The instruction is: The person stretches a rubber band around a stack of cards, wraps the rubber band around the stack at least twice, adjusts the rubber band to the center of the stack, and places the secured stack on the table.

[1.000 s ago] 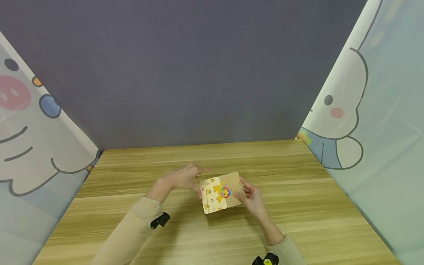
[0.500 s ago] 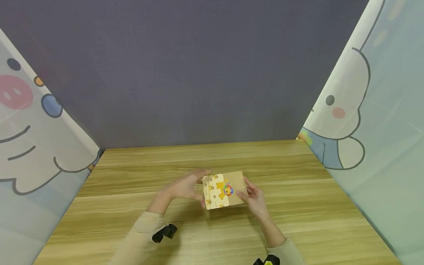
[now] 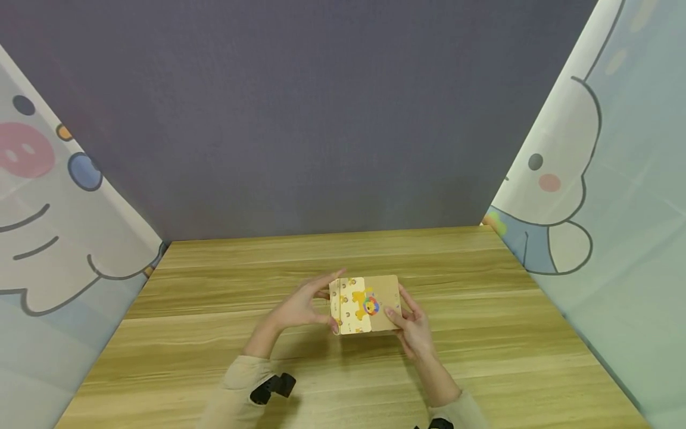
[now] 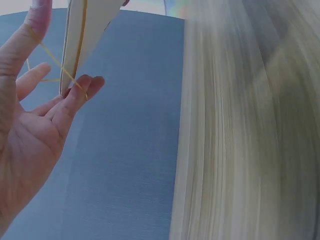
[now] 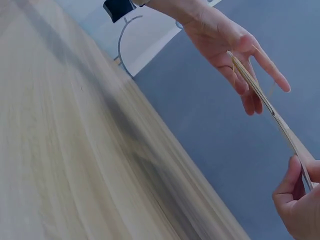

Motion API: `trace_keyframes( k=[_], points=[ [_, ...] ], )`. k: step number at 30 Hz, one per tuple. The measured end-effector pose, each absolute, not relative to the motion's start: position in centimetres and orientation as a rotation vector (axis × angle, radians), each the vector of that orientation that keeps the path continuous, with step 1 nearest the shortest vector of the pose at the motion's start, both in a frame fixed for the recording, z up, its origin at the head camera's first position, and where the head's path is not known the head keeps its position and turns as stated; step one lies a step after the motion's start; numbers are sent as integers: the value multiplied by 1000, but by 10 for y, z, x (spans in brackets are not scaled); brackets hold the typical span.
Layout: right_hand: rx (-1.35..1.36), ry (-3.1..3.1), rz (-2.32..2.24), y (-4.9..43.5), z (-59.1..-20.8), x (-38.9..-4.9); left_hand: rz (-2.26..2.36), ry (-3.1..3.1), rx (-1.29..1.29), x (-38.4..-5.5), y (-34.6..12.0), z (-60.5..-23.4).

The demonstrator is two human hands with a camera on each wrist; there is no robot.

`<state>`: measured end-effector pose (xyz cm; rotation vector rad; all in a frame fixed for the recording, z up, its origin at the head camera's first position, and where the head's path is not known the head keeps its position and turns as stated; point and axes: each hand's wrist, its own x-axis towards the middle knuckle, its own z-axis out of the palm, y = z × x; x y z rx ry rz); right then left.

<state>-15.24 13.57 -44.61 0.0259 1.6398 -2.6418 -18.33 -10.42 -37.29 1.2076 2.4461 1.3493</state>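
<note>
Above the striped wooden table [image 3: 182,304], your right hand [image 3: 415,331] pinches the right end of the flat tan-and-cream paper booklet [image 3: 382,316], which points longways at your left hand [image 3: 298,306], whose spread fingers stretch the thin yellow rubbery loop [image 4: 55,59] just by the booklet's left end.

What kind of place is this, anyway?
Probably a small screened-off indoor work booth, though the wider room is out of view. A light wood-grain table has a plain dark grey backdrop behind it, and pale sheets printed with cartoon animals flank it on both sides.
</note>
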Motion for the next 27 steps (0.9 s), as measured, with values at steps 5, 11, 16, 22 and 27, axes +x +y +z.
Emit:
trace_keyframes(
  k=[5, 11, 16, 22, 27],
  points=[
    [9, 1551, -2722, 133, -448, -151, 1423, 2427, 1223, -188, -104, -387],
    [111, 1508, -2799, 127, -448, -150, 1498, 2407, 1226, -193, -101, -407],
    [232, 1552, -2800, 123, -447, -149, 1506, 2434, 1198, -186, -98, -412],
    [327, 1556, -2789, 121, -444, -150, 1519, 2524, 1167, -179, -96, -417],
    [337, 1572, -2781, 120, -440, -150, 1684, 2571, 1140, -171, -91, -414]
  ],
)
